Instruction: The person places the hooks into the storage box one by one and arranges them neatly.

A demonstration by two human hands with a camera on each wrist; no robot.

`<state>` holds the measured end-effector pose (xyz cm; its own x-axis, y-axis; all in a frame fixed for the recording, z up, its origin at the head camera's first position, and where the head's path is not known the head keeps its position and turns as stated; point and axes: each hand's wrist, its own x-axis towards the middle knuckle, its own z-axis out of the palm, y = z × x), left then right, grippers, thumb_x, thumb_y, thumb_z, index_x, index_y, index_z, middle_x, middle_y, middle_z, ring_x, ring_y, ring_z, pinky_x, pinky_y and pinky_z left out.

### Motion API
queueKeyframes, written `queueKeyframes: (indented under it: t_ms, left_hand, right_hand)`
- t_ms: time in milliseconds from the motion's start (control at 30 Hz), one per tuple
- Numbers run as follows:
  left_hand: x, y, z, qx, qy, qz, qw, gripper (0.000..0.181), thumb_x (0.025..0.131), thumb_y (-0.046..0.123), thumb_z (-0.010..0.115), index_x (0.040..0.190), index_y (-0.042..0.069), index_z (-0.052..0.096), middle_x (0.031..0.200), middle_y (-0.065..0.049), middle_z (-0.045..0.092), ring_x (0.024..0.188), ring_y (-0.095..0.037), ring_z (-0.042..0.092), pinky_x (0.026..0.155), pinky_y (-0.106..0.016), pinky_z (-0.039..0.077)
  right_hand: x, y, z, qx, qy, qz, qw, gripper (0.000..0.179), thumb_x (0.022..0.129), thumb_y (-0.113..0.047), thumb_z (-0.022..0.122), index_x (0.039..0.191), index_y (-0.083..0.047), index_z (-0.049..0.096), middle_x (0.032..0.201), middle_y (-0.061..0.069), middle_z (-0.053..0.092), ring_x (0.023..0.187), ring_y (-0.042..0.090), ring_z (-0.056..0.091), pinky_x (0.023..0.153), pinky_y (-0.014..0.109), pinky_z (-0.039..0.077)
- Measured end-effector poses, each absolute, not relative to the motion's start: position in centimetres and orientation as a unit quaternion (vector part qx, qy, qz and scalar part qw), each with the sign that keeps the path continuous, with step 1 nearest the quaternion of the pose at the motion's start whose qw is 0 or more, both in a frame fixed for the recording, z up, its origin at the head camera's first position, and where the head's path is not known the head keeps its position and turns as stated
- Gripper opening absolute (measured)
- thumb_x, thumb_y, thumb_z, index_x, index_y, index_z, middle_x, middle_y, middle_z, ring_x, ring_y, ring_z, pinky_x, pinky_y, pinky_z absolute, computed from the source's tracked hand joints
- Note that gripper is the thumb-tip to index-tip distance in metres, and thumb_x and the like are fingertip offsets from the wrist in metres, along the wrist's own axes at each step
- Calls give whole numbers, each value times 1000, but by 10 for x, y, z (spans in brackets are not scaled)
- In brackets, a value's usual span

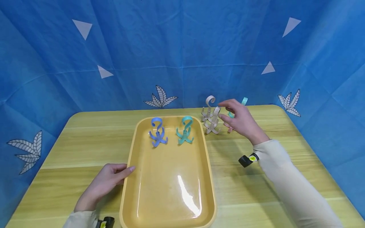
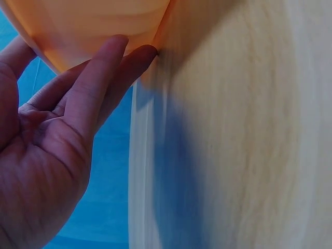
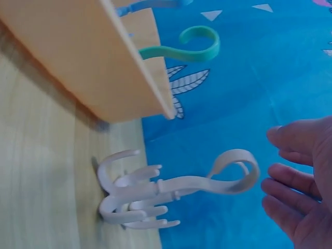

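Observation:
My left hand [image 1: 106, 180] grips the left rim of a yellow tray [image 1: 159, 183], thumb over the edge and fingers along the outer wall. Inside the tray's far end stand a blue multi-arm hook hanger [image 1: 158, 137] and a green hook hanger [image 1: 185, 136]. Right of the tray are two whitish hook hangers, a nearer one [image 1: 212, 126] and one behind it [image 1: 209, 109]. Beside their curled tops is my right hand [image 1: 239, 117], thumb and fingers apart with nothing between them. In the right wrist view, a gap separates those fingers from the whitish hook [image 3: 181, 185].
Partly hidden behind my right hand are another green hook [image 1: 244, 101] and a pink piece [image 1: 230, 129]. The wooden table [image 1: 94, 139] carries everything. A blue cloth [image 1: 182, 47] hangs just past its far edge.

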<state>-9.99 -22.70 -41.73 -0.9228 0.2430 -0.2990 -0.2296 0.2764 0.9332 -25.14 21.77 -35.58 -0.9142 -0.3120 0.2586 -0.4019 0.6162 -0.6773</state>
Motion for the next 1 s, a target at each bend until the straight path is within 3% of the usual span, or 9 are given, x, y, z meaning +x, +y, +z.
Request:
queueKeyframes:
  t_ms: [400,667,1000]
  left_hand:
    - [-100,-228,-417,-1,779,596,196,47,99,32,61,120,-10,64,105,-17,70,94,-26,69,81,-32,56]
    - [-101,-228,-418,1,776,598,201,48,99,33,62,121,-10,63,106,-17,70,95,-27,69,82,-34,56]
    - [-102,-230,-419,9,763,613,205,47,100,28,61,124,-13,60,108,-20,69,94,-27,69,80,-35,56]
  right_hand:
    - [-261,206,-366,190,-914,358,17,53,99,-22,63,146,-4,45,148,16,39,129,45,43,105,53,38]
    - [-266,204,-369,166,-918,360,17,47,97,-8,62,140,1,48,137,21,46,124,41,49,103,50,42]
    - [-271,204,-373,178,-907,380,17,43,96,-4,63,136,4,51,127,20,51,116,37,55,99,46,46]
